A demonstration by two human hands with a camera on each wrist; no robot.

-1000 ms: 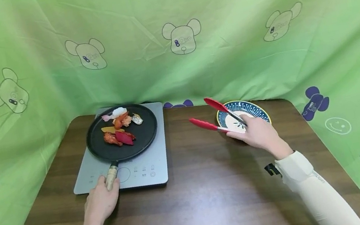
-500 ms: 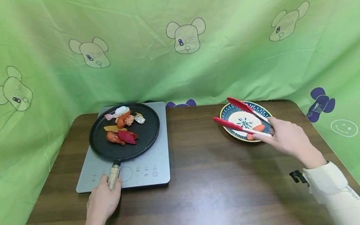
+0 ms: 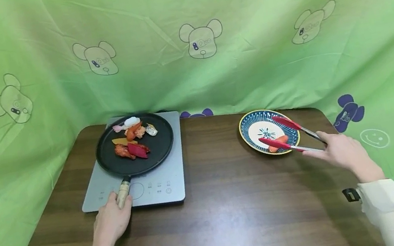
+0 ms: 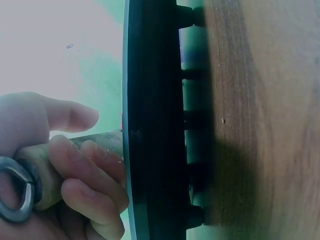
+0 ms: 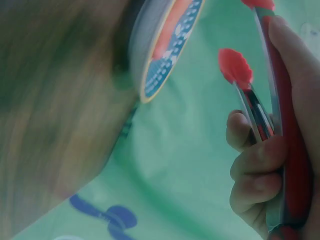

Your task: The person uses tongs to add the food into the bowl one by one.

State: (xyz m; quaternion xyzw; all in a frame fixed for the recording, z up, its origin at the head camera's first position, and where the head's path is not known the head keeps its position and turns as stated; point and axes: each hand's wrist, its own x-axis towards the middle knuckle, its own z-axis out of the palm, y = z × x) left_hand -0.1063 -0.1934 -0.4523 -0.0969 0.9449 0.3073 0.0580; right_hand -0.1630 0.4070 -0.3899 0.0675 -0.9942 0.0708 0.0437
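Observation:
My left hand (image 3: 112,218) grips the pale handle (image 3: 123,192) of a round black frying pan (image 3: 158,147); in the left wrist view its fingers (image 4: 95,195) curl round that handle. Several food pieces lie in the pan, among them a shrimp sushi (image 3: 130,122), a dark red slice (image 3: 137,150) and a browned chicken piece (image 3: 123,151). My right hand (image 3: 348,153) holds red-tipped tongs (image 3: 311,133) with their arms spread. The tong tips hang over a blue-patterned plate (image 3: 250,124). An orange-red food piece (image 3: 281,140) rests on the plate, partly behind one tip.
Beneath the pan is a silver induction cooker (image 3: 161,191) on the brown wooden table (image 3: 227,205). A green curtain (image 3: 157,77) with bear prints hangs along the back and sides. The plate stands near the table's far right.
My right hand has moved right with the tongs, from across the plate to beyond its right side. The orange-red food piece has come into sight on the plate. The left hand stays put.

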